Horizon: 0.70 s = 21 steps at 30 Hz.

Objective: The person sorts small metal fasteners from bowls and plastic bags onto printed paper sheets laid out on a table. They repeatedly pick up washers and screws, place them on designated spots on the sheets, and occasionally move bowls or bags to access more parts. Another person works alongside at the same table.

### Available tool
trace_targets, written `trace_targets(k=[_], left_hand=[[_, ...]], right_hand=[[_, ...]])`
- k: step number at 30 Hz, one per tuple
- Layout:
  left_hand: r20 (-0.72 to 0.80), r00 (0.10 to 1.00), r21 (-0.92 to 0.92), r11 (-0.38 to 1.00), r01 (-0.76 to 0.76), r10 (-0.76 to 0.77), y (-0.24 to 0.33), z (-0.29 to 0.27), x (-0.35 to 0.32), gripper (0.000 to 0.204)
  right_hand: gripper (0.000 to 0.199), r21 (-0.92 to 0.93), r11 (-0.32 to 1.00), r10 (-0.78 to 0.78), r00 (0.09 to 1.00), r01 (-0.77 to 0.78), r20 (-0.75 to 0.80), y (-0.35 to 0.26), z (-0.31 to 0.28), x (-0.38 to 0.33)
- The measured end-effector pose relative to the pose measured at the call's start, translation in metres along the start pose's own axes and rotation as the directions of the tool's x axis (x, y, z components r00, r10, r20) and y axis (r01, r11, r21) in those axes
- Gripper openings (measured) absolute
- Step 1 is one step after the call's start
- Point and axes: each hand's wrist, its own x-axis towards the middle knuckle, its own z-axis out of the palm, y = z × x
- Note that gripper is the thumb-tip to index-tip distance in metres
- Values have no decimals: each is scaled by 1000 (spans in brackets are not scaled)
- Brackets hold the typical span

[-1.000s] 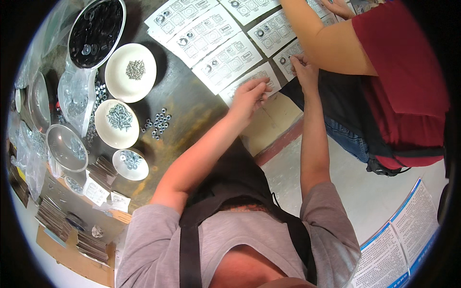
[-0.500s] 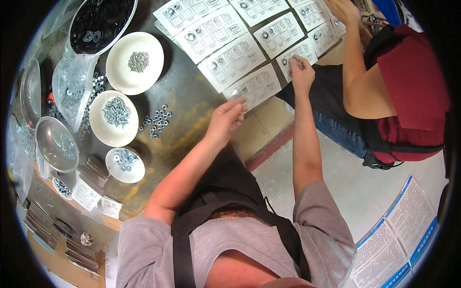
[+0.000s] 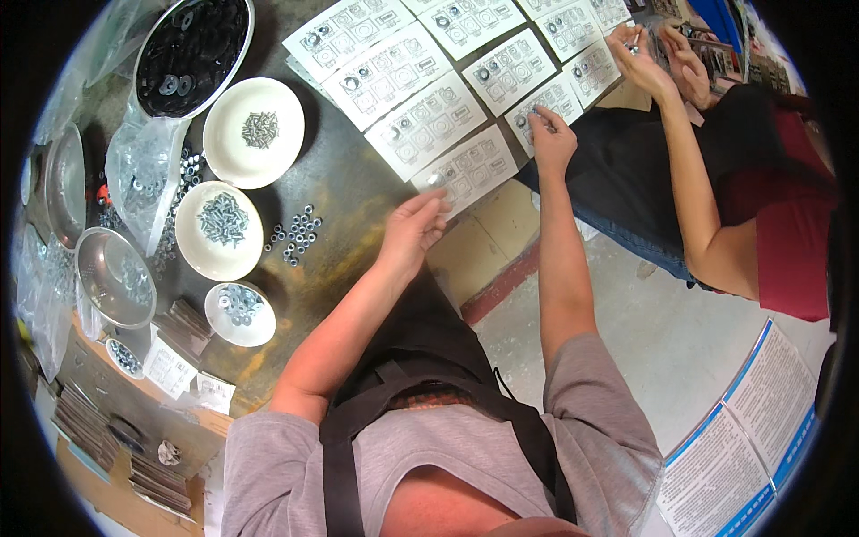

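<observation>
My left hand [image 3: 416, 225] is closed, slightly blurred, at the near edge of the nearest printed card [image 3: 488, 170]. At its fingertips shows a small pale, shiny disc, which looks like a washer [image 3: 436, 181]. My right hand [image 3: 553, 143] is pinched low over another printed card [image 3: 564, 93]; what its fingertips hold, if anything, is too small to make out. Several such cards with line drawings lie in rows on the dark table, some with small round metal parts on them. Loose nuts [image 3: 295, 234] are scattered left of my left hand.
To the left stand a bowl of short screws [image 3: 284, 148], a bowl of bolts [image 3: 190, 246], a bowl of washers [image 3: 259, 333] and a large bowl of black rings [image 3: 143, 85]. At right, a co-worker's hand [image 3: 646, 67] holds a small metal part. Printed boards [image 3: 716, 456] stand lower right.
My left hand has shifted slightly left and down; my right hand has moved slightly left. The co-worker's arm has swung down and right, the hands now turned up beyond the cards.
</observation>
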Motion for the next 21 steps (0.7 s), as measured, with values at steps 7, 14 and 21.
trace_targets(k=[7, 14, 21], left_hand=[[-105, 991, -132, 986, -100, 86, 12, 9, -14, 22], [-386, 899, -260, 911, -319, 204, -8, -69, -93, 24], [-595, 769, -239, 863, -445, 232, -46, -158, -155, 37]], right_hand=[[28, -132, 991, -2, 1000, -2, -28, -21, -21, -22], [18, 144, 951, 103, 722, -273, 685, -68, 12, -150], [23, 20, 999, -32, 323, 41, 946, -109, 97, -227]])
